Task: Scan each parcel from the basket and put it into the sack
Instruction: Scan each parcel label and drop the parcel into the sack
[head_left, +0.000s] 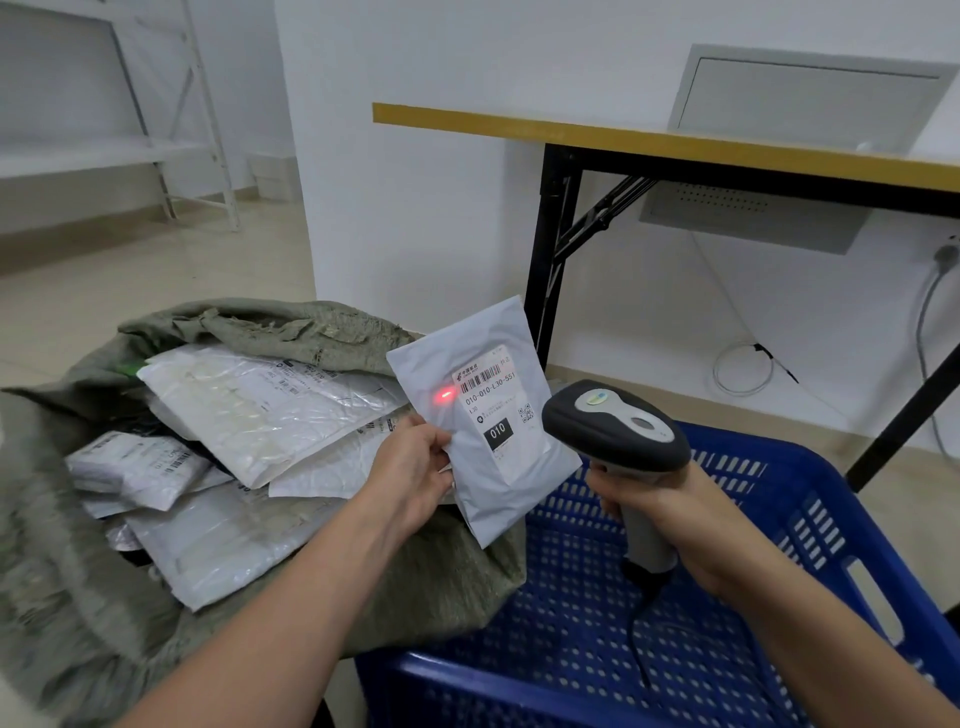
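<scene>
Grey parcel (483, 421) pinched at its left edge by left hand (410, 467), held above sack (441, 582) and basket (779, 519) — scanner (618, 431) gripped by right hand (670, 525), red dot beside the barcode.

Left hand (415, 475) holds a grey parcel (485, 421) upright; right hand (670, 525) aims the scanner (615, 431), red dot beside the barcode.

I count two hands: my left hand (410, 478) and my right hand (670, 525). One parcel (488, 467) is in the left and one scanner (613, 431) in the right, with one red dot (444, 396) of light on that parcel. One sack (62, 571) holds at least four more parcels (260, 410); others are half hidden. There is one basket (779, 499), one table (675, 145) and one shelf rack (104, 156).
</scene>
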